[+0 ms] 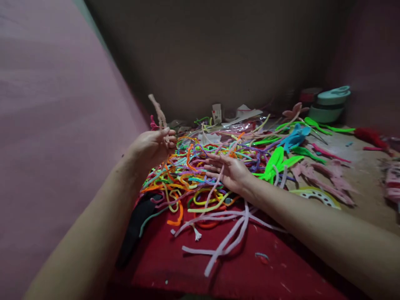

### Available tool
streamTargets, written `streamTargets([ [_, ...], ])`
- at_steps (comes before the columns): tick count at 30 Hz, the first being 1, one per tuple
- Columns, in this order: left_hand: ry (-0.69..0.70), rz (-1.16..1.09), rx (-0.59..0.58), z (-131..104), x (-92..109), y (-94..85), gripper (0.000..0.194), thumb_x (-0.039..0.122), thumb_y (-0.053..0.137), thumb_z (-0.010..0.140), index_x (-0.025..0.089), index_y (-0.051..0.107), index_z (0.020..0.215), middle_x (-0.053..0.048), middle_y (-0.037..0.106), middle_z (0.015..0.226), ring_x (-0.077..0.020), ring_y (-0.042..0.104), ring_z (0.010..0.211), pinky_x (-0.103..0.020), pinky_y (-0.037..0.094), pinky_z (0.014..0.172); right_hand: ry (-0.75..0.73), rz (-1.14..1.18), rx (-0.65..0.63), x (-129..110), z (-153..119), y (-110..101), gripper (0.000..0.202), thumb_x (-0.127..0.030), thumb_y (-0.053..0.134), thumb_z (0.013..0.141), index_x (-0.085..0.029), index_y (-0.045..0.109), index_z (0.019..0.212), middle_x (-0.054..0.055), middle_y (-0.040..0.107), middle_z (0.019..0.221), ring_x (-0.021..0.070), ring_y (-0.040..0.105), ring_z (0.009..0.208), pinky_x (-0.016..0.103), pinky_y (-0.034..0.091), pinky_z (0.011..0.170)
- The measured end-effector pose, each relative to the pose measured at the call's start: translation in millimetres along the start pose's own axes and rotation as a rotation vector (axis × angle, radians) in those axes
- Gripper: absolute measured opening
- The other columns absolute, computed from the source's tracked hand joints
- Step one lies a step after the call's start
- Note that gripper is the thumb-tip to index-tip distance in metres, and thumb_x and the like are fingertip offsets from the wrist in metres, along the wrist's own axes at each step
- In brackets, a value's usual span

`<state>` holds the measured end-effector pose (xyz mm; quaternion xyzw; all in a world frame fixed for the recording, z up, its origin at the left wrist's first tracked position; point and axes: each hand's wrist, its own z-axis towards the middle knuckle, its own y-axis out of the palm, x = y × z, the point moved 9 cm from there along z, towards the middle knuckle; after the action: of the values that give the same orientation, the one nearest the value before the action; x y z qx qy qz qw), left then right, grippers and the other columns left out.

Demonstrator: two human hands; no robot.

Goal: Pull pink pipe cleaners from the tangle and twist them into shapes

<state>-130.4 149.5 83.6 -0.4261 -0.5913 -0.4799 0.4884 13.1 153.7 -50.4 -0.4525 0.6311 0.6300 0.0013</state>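
My left hand (156, 146) is raised at the left of the pile, its fingers closed round a pale pink-beige pipe cleaner (160, 114), partly coiled, that sticks up above the thumb. My right hand (233, 173) is over the middle of the pile, palm turned inward and fingers stretched out and apart. Across its palm side runs a pink pipe cleaner (213, 191); whether the thumb presses on it I cannot tell. Beneath both hands spreads a tangled heap of many-coloured pipe cleaners (184, 183). Several pale lilac pipe cleaners (229, 246) lie loose in front.
A red cloth (168, 266) covers the near surface. Bright green leaf shapes (275, 164), a blue fuzzy piece (296, 135) and a yellow-green ruler-like tool (315, 196) lie right. Farther back stands a teal container (328, 106). A black cloth-like item (137, 225) lies left; a pink wall (62, 125) rises there.
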Motion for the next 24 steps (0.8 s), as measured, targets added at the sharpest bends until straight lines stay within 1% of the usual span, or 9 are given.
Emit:
streamTargets([
  [3,-0.056,0.163,-0.193,-40,-23,42.5,0.004,0.008,0.055,0.073,0.010,0.058,0.074,-0.003,0.056,0.064,-0.0072,0.051,0.050,-0.018,0.042,0.047,-0.005,0.000,0.003,-1,1,-1,0.027,-0.024,0.036,0.087,-0.013,0.060,0.090,0.007,0.065,0.080,0.0152,0.062,0.069,0.036,0.050,0.075],
  [4,-0.115,0.223,-0.255,-56,-36,55.6,0.001,0.012,0.057,0.073,0.012,0.058,0.073,-0.003,0.056,0.063,-0.0076,0.051,0.049,-0.018,0.041,0.046,-0.011,0.006,-0.002,-2,1,0,0.027,-0.024,0.036,0.087,-0.013,0.060,0.089,0.006,0.065,0.078,0.0147,0.061,0.067,0.035,0.050,0.075],
  [7,-0.325,0.410,-0.453,-102,-77,87.4,0.010,0.024,0.057,0.075,0.016,0.053,0.070,0.000,0.053,0.056,-0.0080,0.048,0.042,-0.019,0.037,0.040,-0.012,0.027,-0.009,-2,2,0,0.025,-0.022,0.038,0.086,-0.014,0.061,0.086,0.004,0.064,0.072,0.0143,0.060,0.065,0.037,0.049,0.077],
  [10,-0.452,0.532,-0.589,-124,-109,101.8,0.019,0.032,0.052,0.078,0.018,0.045,0.066,0.001,0.052,0.054,-0.0088,0.049,0.040,-0.019,0.033,0.038,0.014,0.027,0.004,0,3,-1,0.025,-0.022,0.039,0.086,-0.013,0.062,0.091,0.005,0.065,0.073,0.0154,0.060,0.069,0.038,0.049,0.079],
  [14,-0.486,0.553,-0.655,-120,-133,101.1,0.019,0.036,0.048,0.079,0.020,0.041,0.072,0.002,0.051,0.049,-0.0105,0.048,0.039,-0.018,0.025,0.034,0.000,0.014,0.016,-3,2,-2,0.028,-0.025,0.038,0.088,-0.012,0.061,0.097,0.007,0.067,0.077,0.0162,0.062,0.071,0.037,0.051,0.076],
  [17,-0.469,0.603,-0.608,-113,-139,92.8,0.019,0.037,0.049,0.078,0.020,0.040,0.077,0.004,0.048,0.051,-0.0087,0.041,0.035,-0.019,0.026,0.032,0.012,0.010,-0.001,-1,3,-2,0.030,-0.026,0.037,0.088,-0.012,0.061,0.100,0.008,0.068,0.080,0.0178,0.063,0.073,0.038,0.052,0.075],
  [20,-0.427,0.560,-0.595,-115,-130,92.5,0.020,0.037,0.049,0.078,0.020,0.041,0.072,0.006,0.041,0.050,-0.0062,0.035,0.037,-0.019,0.027,0.036,0.015,0.023,-0.018,2,3,-2,0.029,-0.026,0.039,0.087,-0.013,0.062,0.100,0.008,0.068,0.081,0.0187,0.064,0.078,0.039,0.051,0.078],
  [22,-0.332,0.488,-0.547,-109,-110,87.8,0.022,0.037,0.051,0.079,0.018,0.043,0.072,0.006,0.039,0.052,-0.0050,0.034,0.041,-0.018,0.026,0.039,-0.022,0.034,0.003,0,3,-5,0.028,-0.024,0.040,0.086,-0.013,0.062,0.098,0.008,0.068,0.082,0.0191,0.064,0.080,0.040,0.049,0.082],
  [24,-0.182,0.440,-0.377,-90,-79,63.7,0.024,0.041,0.052,0.078,0.017,0.049,0.077,0.005,0.040,0.057,-0.0042,0.032,0.043,-0.017,0.025,0.041,-0.012,0.037,-0.014,1,2,-3,0.027,-0.023,0.040,0.086,-0.013,0.063,0.096,0.009,0.067,0.083,0.0191,0.063,0.080,0.041,0.047,0.085],
])
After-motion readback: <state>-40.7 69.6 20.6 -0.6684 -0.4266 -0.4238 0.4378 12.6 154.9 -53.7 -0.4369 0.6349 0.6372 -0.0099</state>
